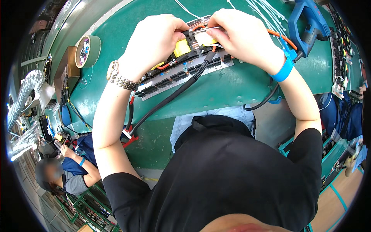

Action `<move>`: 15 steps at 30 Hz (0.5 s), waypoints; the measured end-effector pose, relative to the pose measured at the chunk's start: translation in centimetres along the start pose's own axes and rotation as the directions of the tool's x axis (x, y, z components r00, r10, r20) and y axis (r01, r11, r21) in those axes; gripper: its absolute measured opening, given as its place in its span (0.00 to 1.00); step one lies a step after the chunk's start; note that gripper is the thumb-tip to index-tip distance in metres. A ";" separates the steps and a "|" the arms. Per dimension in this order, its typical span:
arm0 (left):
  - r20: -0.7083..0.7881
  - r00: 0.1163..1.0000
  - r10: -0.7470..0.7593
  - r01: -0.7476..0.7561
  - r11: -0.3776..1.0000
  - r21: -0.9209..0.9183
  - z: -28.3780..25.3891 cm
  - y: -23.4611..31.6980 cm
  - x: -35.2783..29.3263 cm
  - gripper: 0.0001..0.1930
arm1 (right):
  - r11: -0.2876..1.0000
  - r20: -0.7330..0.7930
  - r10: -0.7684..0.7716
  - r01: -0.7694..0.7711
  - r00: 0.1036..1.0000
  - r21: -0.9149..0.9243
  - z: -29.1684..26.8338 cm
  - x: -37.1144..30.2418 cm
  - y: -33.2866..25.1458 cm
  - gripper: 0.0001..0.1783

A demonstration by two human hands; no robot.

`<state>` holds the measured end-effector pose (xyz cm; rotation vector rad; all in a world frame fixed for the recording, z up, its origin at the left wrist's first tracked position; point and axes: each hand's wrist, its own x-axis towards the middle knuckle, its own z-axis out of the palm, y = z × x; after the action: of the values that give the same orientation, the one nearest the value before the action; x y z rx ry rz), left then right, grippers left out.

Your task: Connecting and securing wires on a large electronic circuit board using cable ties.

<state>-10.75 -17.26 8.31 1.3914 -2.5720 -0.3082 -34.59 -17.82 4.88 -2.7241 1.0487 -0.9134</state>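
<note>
A long circuit board assembly lies on the green bench, with black components, yellow-wrapped blocks and orange wires. My left hand is closed at its upper edge, thumb and forefinger pinched by a black part; what they grip is hidden. My right hand pinches a thin white strip, which looks like a cable tie, over the board. A black sleeved cable runs from the board down past the bench edge to red-and-white connectors. My left wrist wears a watch, my right a blue strap.
Loose white cable ties fan out beyond my right hand. A blue power tool with a black cord stands at the right. A roll of green tape is at the left. Another board lies far right; a co-worker sits lower left.
</note>
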 end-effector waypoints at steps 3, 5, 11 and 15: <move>0.003 1.000 -0.017 0.017 1.000 0.008 -0.1 0.1 -0.1 0.11 | 0.985 0.133 0.161 -0.168 0.978 0.038 -0.6 0.5 -0.3 0.10; -0.002 1.000 -0.021 0.021 1.000 0.007 -0.1 0.0 -0.1 0.11 | 0.988 0.159 0.154 -0.152 0.975 -0.027 -1.0 0.8 -0.5 0.13; 0.002 1.000 -0.018 0.018 1.000 -0.003 0.0 -0.1 0.1 0.10 | 0.981 0.180 0.194 -0.192 0.964 -0.031 -0.5 1.0 -0.5 0.14; -0.001 1.000 0.005 -0.005 1.000 0.005 0.0 -0.2 0.0 0.10 | 0.974 0.217 0.226 -0.218 0.950 -0.063 -1.0 1.1 -1.1 0.14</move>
<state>-10.63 -17.34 8.23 1.3866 -2.5769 -0.3000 -33.88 -17.58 6.59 -2.5906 1.3017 -0.5435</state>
